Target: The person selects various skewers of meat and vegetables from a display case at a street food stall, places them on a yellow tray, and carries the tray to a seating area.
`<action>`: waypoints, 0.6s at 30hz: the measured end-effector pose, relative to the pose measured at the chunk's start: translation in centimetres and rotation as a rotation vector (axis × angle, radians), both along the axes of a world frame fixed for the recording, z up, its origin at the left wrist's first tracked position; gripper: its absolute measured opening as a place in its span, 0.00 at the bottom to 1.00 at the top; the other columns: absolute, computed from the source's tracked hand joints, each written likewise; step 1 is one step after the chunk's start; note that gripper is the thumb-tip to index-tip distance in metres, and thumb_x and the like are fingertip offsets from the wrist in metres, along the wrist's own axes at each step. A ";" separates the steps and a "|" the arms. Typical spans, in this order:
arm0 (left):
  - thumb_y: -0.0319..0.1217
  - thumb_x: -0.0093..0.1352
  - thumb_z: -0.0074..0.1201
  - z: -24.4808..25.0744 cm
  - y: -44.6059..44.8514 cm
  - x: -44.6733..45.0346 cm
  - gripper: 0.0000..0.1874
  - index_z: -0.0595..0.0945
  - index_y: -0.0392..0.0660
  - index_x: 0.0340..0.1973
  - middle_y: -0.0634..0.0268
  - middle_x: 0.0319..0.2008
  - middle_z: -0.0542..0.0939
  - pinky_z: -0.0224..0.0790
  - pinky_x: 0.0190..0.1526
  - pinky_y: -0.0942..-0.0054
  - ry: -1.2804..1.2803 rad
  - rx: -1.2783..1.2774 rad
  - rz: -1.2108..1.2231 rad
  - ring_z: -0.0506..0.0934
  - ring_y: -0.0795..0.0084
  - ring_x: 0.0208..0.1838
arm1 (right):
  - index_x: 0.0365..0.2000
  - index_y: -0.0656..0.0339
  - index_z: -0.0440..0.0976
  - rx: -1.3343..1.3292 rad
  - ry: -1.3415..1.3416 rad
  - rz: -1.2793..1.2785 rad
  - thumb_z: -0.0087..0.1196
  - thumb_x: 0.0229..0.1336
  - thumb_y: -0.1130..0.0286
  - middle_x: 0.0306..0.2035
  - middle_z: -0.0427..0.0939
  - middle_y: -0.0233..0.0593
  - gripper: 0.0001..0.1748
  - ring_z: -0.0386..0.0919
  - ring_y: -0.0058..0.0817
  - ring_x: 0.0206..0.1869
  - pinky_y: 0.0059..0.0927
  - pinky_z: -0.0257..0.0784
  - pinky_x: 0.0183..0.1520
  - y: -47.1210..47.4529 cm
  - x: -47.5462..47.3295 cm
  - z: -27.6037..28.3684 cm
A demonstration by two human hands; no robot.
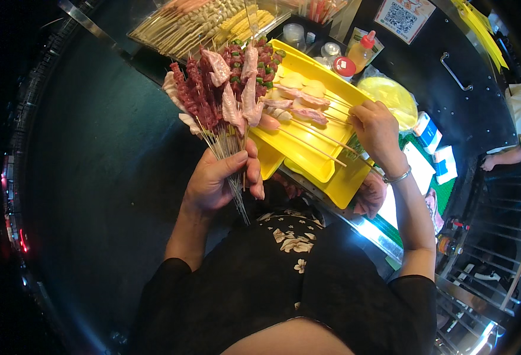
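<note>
My left hand is closed around the lower ends of a thick bunch of skewers, fanned out at the top with raw red meat, pale chicken wings and meat cubes with green pepper pieces. Beside it lies a yellow plastic tray holding more skewers: chicken wing pieces, round pale yellow slices and a sausage. At the tray's right edge, my right hand has its fingertips pinched at the thin ends of the wing skewers.
Behind the tray stand clear jars, a red-lidded jar and a red-capped squeeze bottle. A case of skewered food and corn is at the top. Tissue packs lie on a green mat at right. Another person's arm shows far right.
</note>
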State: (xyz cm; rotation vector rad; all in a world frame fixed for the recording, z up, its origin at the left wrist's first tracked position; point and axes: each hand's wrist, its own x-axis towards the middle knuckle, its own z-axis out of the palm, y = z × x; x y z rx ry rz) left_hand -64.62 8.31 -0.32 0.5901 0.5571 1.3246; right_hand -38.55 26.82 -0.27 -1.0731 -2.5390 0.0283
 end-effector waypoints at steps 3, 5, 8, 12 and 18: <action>0.31 0.74 0.43 0.0 0.1 0.1 0.10 0.68 0.40 0.47 0.60 0.26 0.75 0.75 0.31 0.61 0.007 -0.013 0.009 0.78 0.63 0.24 | 0.27 0.60 0.78 0.022 0.000 0.018 0.59 0.49 0.76 0.29 0.76 0.38 0.02 0.73 0.34 0.35 0.33 0.71 0.37 0.2 0.0 -0.1; 0.31 0.74 0.43 -0.2 0.2 0.0 0.10 0.68 0.40 0.47 0.60 0.25 0.75 0.74 0.30 0.61 0.009 -0.012 0.009 0.78 0.64 0.24 | 0.27 0.60 0.78 0.035 -0.009 0.021 0.59 0.49 0.76 0.28 0.76 0.38 0.02 0.73 0.34 0.35 0.33 0.71 0.37 0.3 0.0 -0.2; 0.31 0.74 0.43 -0.2 0.3 0.0 0.10 0.68 0.41 0.47 0.61 0.24 0.74 0.74 0.28 0.62 0.005 -0.012 0.004 0.77 0.65 0.23 | 0.26 0.60 0.78 0.029 -0.030 0.015 0.58 0.49 0.76 0.28 0.75 0.39 0.00 0.73 0.35 0.35 0.33 0.71 0.37 0.4 -0.2 -0.3; 0.29 0.73 0.43 -0.2 0.2 0.1 0.09 0.69 0.39 0.46 0.59 0.25 0.76 0.74 0.29 0.62 -0.063 0.004 0.003 0.77 0.65 0.23 | 0.26 0.62 0.76 -0.005 -0.009 0.017 0.56 0.52 0.76 0.29 0.75 0.42 0.01 0.74 0.37 0.35 0.34 0.71 0.38 0.5 -0.2 -0.2; 0.28 0.73 0.43 -0.6 0.1 -0.1 0.09 0.70 0.38 0.47 0.58 0.26 0.77 0.74 0.30 0.61 -0.081 0.019 0.026 0.77 0.65 0.23 | 0.28 0.63 0.75 -0.098 0.079 -0.022 0.54 0.55 0.73 0.30 0.75 0.44 0.04 0.76 0.41 0.34 0.38 0.72 0.37 0.4 -0.5 -0.3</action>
